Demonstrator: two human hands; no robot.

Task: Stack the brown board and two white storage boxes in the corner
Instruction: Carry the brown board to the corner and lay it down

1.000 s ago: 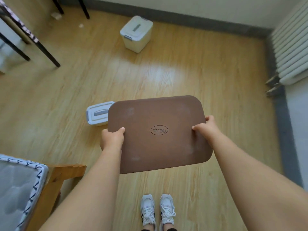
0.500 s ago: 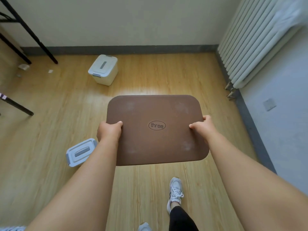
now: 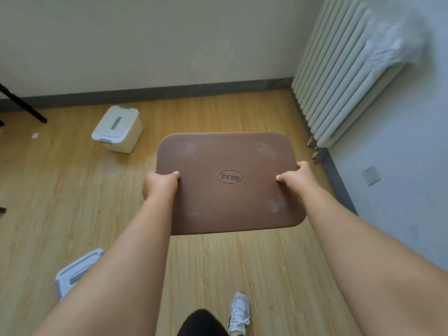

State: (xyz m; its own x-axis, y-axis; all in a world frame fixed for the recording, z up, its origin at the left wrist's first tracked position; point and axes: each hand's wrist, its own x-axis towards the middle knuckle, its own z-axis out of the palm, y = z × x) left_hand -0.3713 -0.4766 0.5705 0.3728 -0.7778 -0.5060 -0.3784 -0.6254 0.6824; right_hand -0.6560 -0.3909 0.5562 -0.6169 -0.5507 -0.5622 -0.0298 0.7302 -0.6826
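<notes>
I hold a brown rounded board (image 3: 230,183) marked "three" flat in the air, above the wooden floor. My left hand (image 3: 158,186) grips its left edge and my right hand (image 3: 297,180) grips its right edge. A tall white storage box (image 3: 117,128) with a grey lid handle stands on the floor to the far left, near the wall. A second, lower white box (image 3: 75,271) lies at the lower left, partly hidden by my left forearm.
A white radiator (image 3: 339,76) lines the right wall, meeting the back wall at the room corner (image 3: 292,84). A black furniture leg (image 3: 26,109) slants at the far left. My white shoe (image 3: 238,312) is on the floor below the board.
The view has swung further toward the corner and radiator. Both boxes have slid left and down in the frame. My grip on the board is unchanged.
</notes>
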